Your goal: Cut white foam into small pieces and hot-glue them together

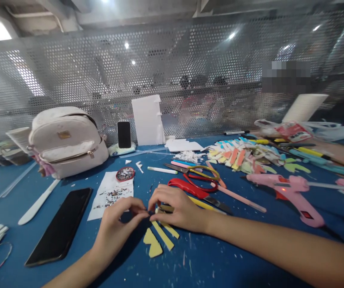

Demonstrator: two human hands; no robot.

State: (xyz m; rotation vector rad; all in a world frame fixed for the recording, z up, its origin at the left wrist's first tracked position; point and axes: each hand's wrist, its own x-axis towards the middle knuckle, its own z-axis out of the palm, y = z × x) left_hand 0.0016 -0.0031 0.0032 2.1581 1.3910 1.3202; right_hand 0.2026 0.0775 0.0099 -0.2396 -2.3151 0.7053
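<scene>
Several yellow pieces (163,237) lie on the blue table (220,256), partly beneath the right hand (176,206) and along its near side, right of the left hand (120,220). Both hands curl thumb towards fingers, tips nearly meeting; whether they pinch anything, I cannot tell.

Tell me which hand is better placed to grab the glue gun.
Probably the right hand: the glue gun lies on that side, beyond the right forearm. The left hand would likely have to reach across that arm. Both hands are close together by the yellow pieces.
</scene>
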